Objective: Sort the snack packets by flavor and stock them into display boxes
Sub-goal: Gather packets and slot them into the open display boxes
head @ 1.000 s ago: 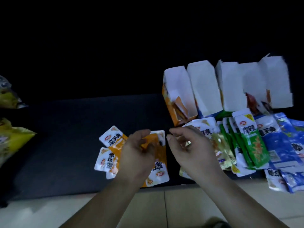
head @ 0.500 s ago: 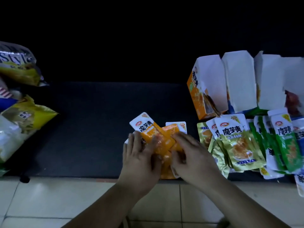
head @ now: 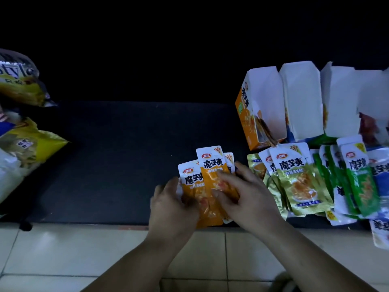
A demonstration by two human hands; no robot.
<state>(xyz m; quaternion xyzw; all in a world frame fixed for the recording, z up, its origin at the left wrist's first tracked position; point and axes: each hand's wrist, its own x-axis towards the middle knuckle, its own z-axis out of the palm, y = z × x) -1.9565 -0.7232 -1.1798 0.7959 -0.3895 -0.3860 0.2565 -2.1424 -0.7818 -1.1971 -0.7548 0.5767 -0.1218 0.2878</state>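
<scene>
Head view. Both hands work at the near edge of the dark mat (head: 126, 154). The left hand (head: 174, 205) grips the lower left of a small fan of orange packets (head: 212, 165), fingers curled round their bottom edge. The right hand (head: 244, 194) closes on the same fan from the right, fingers bent across the fronts.

Likely purpose: squaring one flavor into a stack so it goes in as a bundle. The orange display box (head: 246, 123) stands open just beyond and to the right of the hands, the evident target. White-flapped boxes (head: 299, 98) run rightward beside it.

Gold packets (head: 299, 182), green packets (head: 357, 182) and blue packets (head: 381, 175) lie in overlapping rows before the boxes, apparently staged by flavor. Large snack bags (head: 25, 140) sit at the left edge, well apart
</scene>
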